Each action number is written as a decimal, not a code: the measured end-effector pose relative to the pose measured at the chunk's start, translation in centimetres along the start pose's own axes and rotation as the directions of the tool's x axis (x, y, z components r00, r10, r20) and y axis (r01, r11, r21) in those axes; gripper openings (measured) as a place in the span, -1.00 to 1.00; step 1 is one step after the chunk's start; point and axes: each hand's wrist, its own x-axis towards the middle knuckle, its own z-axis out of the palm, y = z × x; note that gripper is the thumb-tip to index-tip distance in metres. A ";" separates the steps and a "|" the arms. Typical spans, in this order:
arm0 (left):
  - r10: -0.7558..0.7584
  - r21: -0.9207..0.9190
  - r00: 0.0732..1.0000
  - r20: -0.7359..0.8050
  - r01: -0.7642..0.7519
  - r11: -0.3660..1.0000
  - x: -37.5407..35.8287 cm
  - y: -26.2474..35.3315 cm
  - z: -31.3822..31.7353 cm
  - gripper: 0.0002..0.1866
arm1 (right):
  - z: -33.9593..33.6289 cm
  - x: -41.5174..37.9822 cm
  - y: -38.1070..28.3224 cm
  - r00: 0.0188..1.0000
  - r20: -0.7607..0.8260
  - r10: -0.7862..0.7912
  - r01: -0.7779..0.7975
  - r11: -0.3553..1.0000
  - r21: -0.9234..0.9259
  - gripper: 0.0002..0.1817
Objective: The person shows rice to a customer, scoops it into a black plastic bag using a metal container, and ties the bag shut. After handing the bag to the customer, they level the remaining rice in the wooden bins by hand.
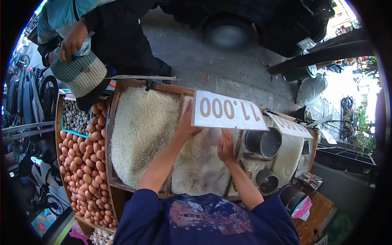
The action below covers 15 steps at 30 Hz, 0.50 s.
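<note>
My left hand is over the middle rice bin, its fingers stretched forward at the left end of a white price sign. The sign, marked 11.000 and upside down from here, hides part of that hand. My right hand is also open, fingers straight and close together, its fingertips right at the sign's lower edge. Between and below the hands lies the rice of this bin. A wooden divider runs along its left side, beneath my left forearm.
Left stands another rice bin, then many brown eggs and a tray of small speckled eggs. Metal measuring cans sit in the right bins near a second sign. A person in a knitted hat leans in at the upper left.
</note>
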 end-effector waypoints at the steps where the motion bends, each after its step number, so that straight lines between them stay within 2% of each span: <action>1: 0.003 -0.040 0.998 0.070 0.000 0.999 0.1 0.0 0.7 -0.38 | -0.7 0.8 -0.6 0.995 -0.095 0.012 -0.015 0.999 -0.032 -0.63; 2: 0.006 -0.080 0.990 0.141 0.005 0.997 0.2 0.1 1.3 -0.37 | -1.2 1.8 0.0 0.992 -0.123 0.040 -0.045 0.998 -0.039 -0.62; 4: -0.061 -0.011 0.963 0.261 0.066 0.998 -2.4 1.5 2.5 -0.33 | -1.7 4.4 1.5 0.988 -0.136 0.074 -0.080 0.996 -0.037 -0.60; 5: 0.087 0.195 0.995 0.042 -0.094 0.976 -3.8 2.0 3.9 -0.28 | -1.8 6.3 1.4 0.988 0.079 0.130 -0.122 0.987 -0.100 -0.57; 6: 0.121 0.233 0.992 0.034 -0.125 0.964 -6.1 3.6 3.2 -0.22 | -2.1 7.4 1.0 0.937 0.283 0.206 -0.158 0.970 -0.185 -0.55; 8: 0.025 0.258 1.000 -0.016 -0.020 0.966 -9.8 6.9 0.8 -0.20 | 0.0 4.6 1.9 0.981 0.190 0.038 -0.003 0.983 -0.182 -0.45; 10: -0.124 0.259 0.990 -0.067 0.137 0.956 -13.6 7.7 0.9 -0.19 | 2.0 0.8 2.9 0.966 0.191 -0.173 0.192 0.978 -0.083 -0.39; 11: -0.189 0.259 0.977 -0.094 0.207 0.943 -14.8 7.8 1.3 -0.19 | 1.4 -0.4 1.7 0.961 0.205 -0.185 0.201 0.978 -0.060 -0.39; 13: -0.109 0.156 0.985 -0.130 0.129 0.979 -15.9 7.0 3.9 -0.18 | 0.2 -3.8 -1.3 0.958 0.235 -0.165 0.173 0.985 -0.014 -0.39; 15: 0.033 0.052 0.996 -0.089 -0.028 0.998 -16.2 7.0 6.2 -0.15 | -0.5 -6.2 -1.0 0.996 0.076 0.038 -0.028 0.991 -0.130 -0.36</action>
